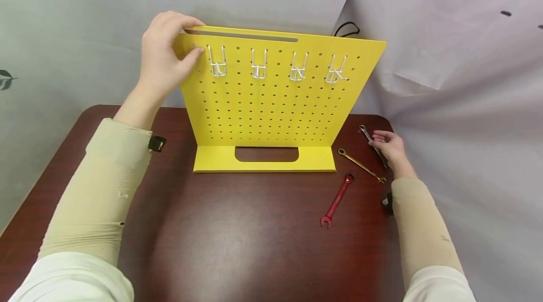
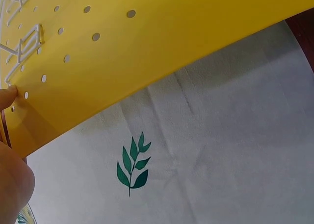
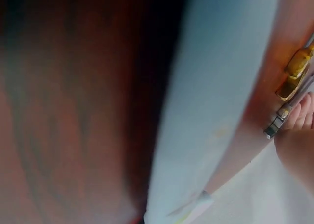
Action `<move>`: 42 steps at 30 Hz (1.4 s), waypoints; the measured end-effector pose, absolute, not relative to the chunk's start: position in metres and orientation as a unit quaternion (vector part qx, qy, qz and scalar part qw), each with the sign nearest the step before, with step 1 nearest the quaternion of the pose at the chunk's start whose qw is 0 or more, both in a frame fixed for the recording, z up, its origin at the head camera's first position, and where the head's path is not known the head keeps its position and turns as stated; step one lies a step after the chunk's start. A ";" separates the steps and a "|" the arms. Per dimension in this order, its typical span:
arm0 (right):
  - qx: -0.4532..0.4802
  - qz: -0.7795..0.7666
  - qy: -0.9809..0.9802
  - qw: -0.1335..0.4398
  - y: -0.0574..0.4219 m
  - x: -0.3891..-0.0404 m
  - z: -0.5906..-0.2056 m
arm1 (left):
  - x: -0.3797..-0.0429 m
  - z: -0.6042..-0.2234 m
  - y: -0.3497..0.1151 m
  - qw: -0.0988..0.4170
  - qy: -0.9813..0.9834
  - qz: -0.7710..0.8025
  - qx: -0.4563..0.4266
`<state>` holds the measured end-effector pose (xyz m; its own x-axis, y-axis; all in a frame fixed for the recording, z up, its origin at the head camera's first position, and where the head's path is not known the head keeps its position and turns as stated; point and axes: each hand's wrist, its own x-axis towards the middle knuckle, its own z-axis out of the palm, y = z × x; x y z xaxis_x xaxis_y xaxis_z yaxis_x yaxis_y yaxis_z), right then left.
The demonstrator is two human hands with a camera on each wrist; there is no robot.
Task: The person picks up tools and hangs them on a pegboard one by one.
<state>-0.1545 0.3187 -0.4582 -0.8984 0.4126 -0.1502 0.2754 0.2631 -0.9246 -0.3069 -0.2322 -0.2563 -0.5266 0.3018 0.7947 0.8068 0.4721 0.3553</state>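
Note:
A yellow pegboard (image 1: 271, 104) stands upright on its base, with several white wire hooks (image 1: 259, 64) in a row near the top. My left hand (image 1: 163, 50) grips its upper left corner, thumb on the front face and fingers over the top edge. At the right, my right hand (image 1: 389, 149) is over a silver combination wrench (image 1: 377, 153) lying on the table, its thumb at the shaft and its fingertips close by. In the right wrist view, the fingers (image 3: 304, 113) show beside the silver wrench's end (image 3: 277, 123).
A gold wrench (image 1: 362, 166) and a red wrench (image 1: 337, 200) lie on the dark wood table (image 1: 237, 236), left of my right hand. Pale cloth (image 1: 458, 104) hangs behind and at the right. A black loop of cable (image 1: 348, 28) shows behind the board.

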 end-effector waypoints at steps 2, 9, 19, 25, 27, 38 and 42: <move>-0.216 0.548 -0.806 0.058 0.318 -0.155 -0.460 | -0.307 -0.256 -0.233 0.338 -0.789 -0.375 -0.351; -0.233 0.516 -0.823 0.059 0.317 -0.158 -0.465 | -0.306 -0.257 -0.234 0.337 -0.790 -0.376 -0.349; -0.250 0.491 -0.832 0.062 0.315 -0.157 -0.465 | -0.303 -0.257 -0.235 0.335 -0.790 -0.376 -0.349; -0.246 0.478 -0.840 0.074 0.314 -0.155 -0.465 | -0.304 -0.257 -0.234 0.336 -0.789 -0.374 -0.353; -0.239 0.474 -0.844 0.077 0.313 -0.155 -0.464 | -0.305 -0.257 -0.234 0.339 -0.788 -0.369 -0.357; -0.240 0.365 -0.899 0.041 0.311 -0.158 -0.458 | -0.305 -0.256 -0.232 0.338 -0.790 -0.373 -0.350; -0.238 0.343 -0.908 0.038 0.312 -0.160 -0.457 | -0.305 -0.256 -0.232 0.340 -0.789 -0.373 -0.350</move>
<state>-0.1601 0.3118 -0.4572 -0.8837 0.4585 -0.0939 0.4060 0.6510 -0.6414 -0.3050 -0.2320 -0.2563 -0.5242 0.2998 0.7971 0.8059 0.4769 0.3507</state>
